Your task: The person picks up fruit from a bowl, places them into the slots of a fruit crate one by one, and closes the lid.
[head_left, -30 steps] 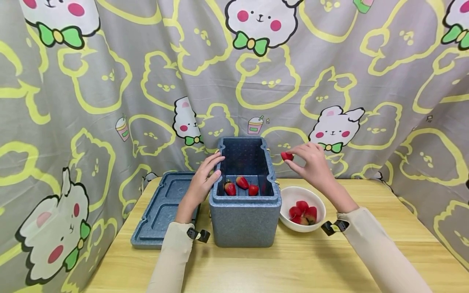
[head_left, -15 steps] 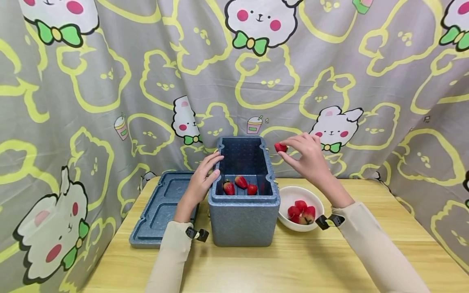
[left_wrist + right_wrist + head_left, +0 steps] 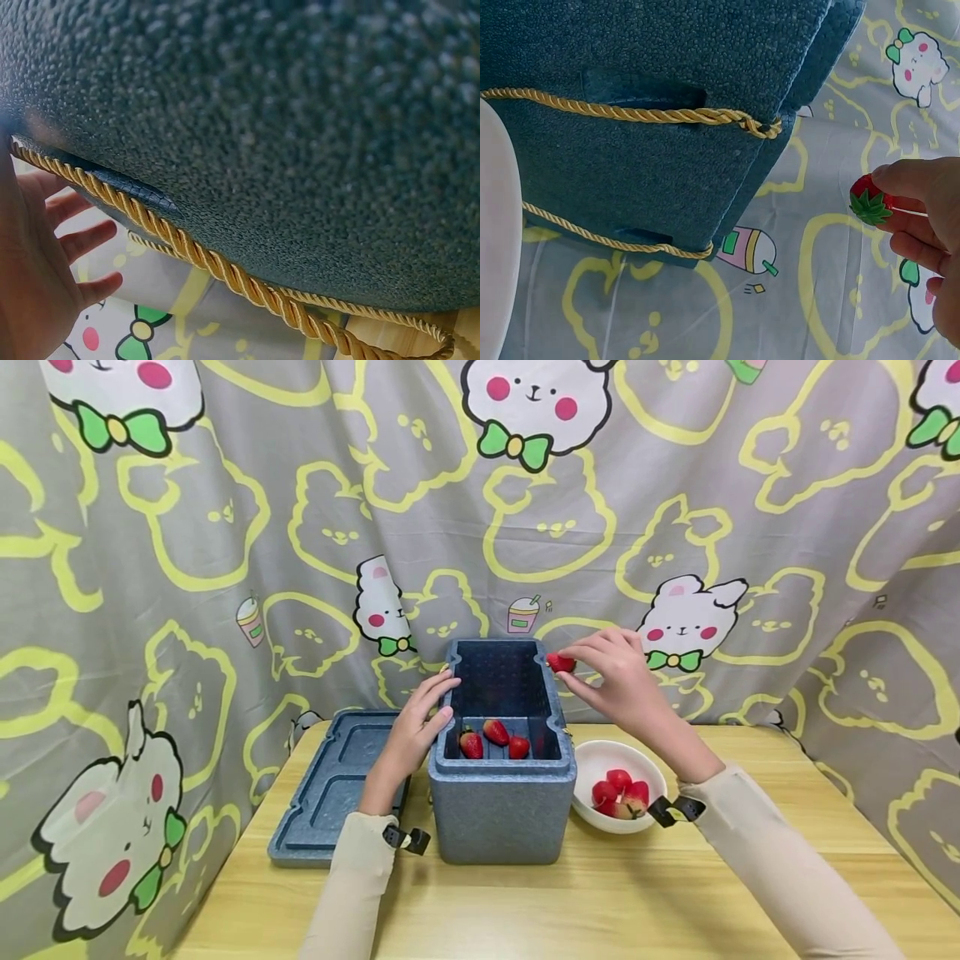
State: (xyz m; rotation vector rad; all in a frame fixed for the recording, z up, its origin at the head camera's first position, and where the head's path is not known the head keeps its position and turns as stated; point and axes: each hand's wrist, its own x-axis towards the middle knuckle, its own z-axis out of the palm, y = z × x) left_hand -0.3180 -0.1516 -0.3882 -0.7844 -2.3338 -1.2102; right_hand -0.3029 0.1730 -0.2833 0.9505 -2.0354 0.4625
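Note:
A blue-grey foam box stands topless on the table, with three strawberries on its floor. My left hand rests against the box's left rim, fingers extended; the left wrist view shows those fingers spread beside the box wall. Near the far right corner of the rim, my right hand pinches a strawberry between thumb and fingertips. In the right wrist view its green leafy cap faces the camera. To the right of the box, a white bowl holds several more strawberries.
The box's lid lies on the wooden table to the left. Twisted gold cord runs along the box's sides. A patterned curtain hangs close behind the table.
My right hand has carried the strawberry left and slightly up, from above the bowl side to the box's right rim. The left hand stays on the rim.

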